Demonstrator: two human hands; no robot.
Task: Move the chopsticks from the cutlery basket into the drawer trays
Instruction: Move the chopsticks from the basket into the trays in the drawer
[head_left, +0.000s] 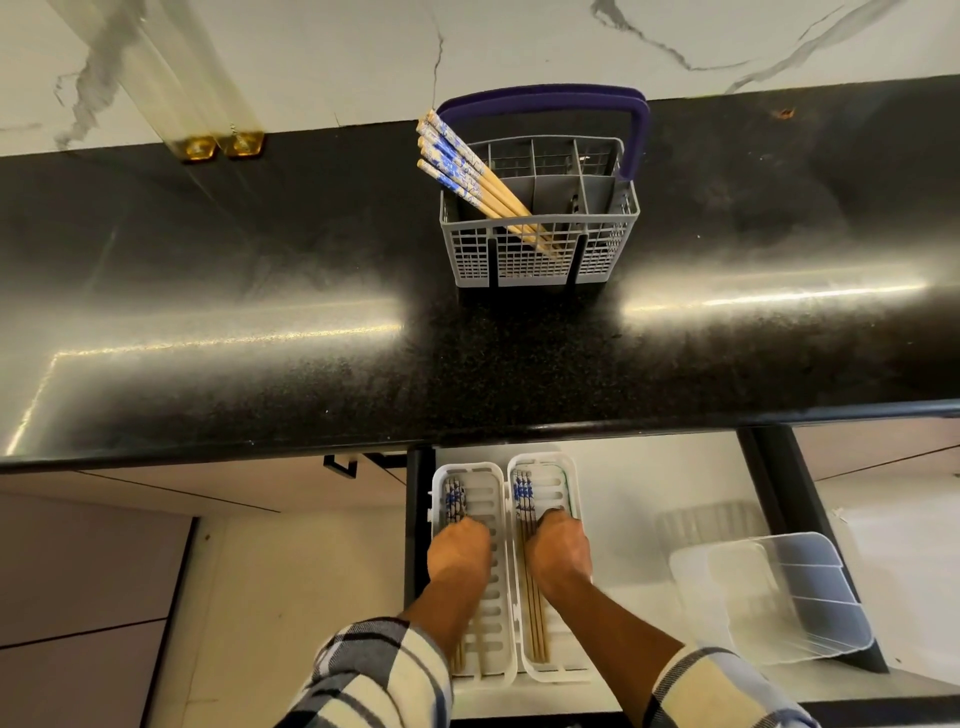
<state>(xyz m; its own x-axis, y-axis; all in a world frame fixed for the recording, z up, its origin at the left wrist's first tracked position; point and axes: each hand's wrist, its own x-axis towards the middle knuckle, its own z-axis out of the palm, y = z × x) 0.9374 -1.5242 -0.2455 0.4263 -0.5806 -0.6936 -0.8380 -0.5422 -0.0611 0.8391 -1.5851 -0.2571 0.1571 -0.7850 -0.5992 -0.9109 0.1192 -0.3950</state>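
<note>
Head view, looking down on counter (260, 338) and open drawer (649, 467).

Left hand (460, 553) down in left tray (493, 623), fingers curled over chopsticks there (454, 499); knuckles up, fingertips hidden. Cannot tell whether gripping or merely pressing. Right hand (558, 556) down in right tray (563, 665), same posture over its chopsticks (523, 499); grip likewise cannot tell.

Task items in three places: bundle leaning in basket (540, 218) on counter, patterned ends up and out past left rim (452, 156); rest lying flat in both trays, patterned ends away from person.

Risks (judgement):
- Sticks lying loose on slotted tray floors; quick withdrawal of hands likely to drag or skew them, possibly over rim.
- Trays side by side, touching; sideways push on one likely to shift the other.
- Basket bundle leaning far out to one side; one-handed pull at the tips could tip the basket or scatter sticks across counter.
- Counter edge overhanging drawer; raised hands could knock it.

Counts:
- Basket: 1, blue handle.
- White trays: 2.
- Clear bin (779, 597) in drawer, right: 1.
- Sticks in basket: about 5 visible.
- Right tray: about 4; left tray: a few, partly hidden.
- Hands: 2.
</note>
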